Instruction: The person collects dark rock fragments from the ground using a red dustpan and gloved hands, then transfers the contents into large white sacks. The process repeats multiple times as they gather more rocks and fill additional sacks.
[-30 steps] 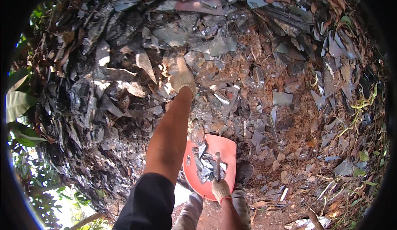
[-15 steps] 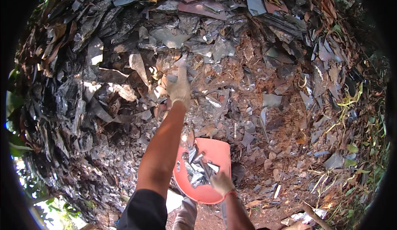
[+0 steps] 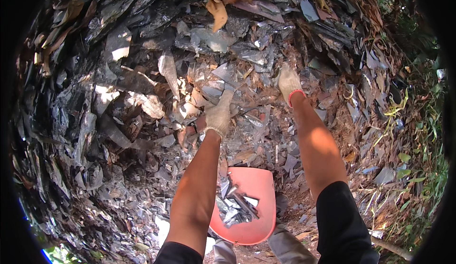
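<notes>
My left hand (image 3: 218, 115), in a pale knitted glove, reaches down onto a bed of broken, flat, glossy flakes. Its thumb points away from the palm, beside a flat grey flake (image 3: 212, 91); the other fingers show poorly. Farther off and to the right, my right hand (image 3: 289, 82), gloved alike with a red cuff, touches the loose brown debris. Its fingertips are turned down and partly hidden. Close to my legs sits a shallow orange-pink pan (image 3: 267, 202). Silvery shards (image 3: 231, 214) lie in it along with a long dark bar-like piece (image 3: 244, 206).
Stacked dark flakes (image 3: 71, 121) rise steeply on the left and at the back. A dry tan leaf (image 3: 217, 14) lies at the top. Green plants (image 3: 427, 169) border the right side, and a stick (image 3: 392, 248) lies at the lower right.
My right hand has left the pan and moved up and forward onto the debris. My left hand has drawn back slightly and shifted right. The view has shifted a little.
</notes>
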The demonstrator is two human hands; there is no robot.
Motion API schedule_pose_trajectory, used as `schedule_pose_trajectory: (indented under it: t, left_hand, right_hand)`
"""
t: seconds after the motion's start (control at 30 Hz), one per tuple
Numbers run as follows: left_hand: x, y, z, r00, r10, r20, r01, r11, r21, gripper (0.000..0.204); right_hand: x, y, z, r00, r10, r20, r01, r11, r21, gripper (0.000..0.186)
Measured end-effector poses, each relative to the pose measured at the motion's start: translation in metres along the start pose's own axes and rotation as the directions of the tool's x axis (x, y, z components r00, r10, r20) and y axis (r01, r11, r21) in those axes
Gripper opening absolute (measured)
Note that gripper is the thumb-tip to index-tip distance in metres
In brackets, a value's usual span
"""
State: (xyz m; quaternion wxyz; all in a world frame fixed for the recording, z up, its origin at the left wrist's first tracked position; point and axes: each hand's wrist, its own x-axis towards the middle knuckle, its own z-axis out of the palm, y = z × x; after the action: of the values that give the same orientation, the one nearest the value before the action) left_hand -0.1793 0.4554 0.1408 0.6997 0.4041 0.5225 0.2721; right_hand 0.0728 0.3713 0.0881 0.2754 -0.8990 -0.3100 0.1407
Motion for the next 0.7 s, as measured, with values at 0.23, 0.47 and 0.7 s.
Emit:
schedule_pose_trajectory:
  t: [0.23,0.47,0.7]
  left_hand:
    - [-0.025,-0.008,-0.091,0.994,0.032,0.108,-0.027,0.999,-0.046,0.025]
    - [-0.034,0.028,-0.173,0.99,-0.053,0.133,0.025,0.979,0.203,0.017]
    - [-0.084,0.005,-0.186,0.991,0.108,0.085,-0.116,0.988,0.1,0.014]
  right_hand:
    - [-0.159,-0.083,0.021,0.952,0.28,0.125,-0.29,0.955,0.065,0.042]
    - [-0.259,-0.13,0.083,0.714,0.676,0.184,-0.688,0.628,0.364,0.075]
    - [-0.329,-0.159,0.069,0.629,0.747,0.215,-0.75,0.511,0.42,0.072]
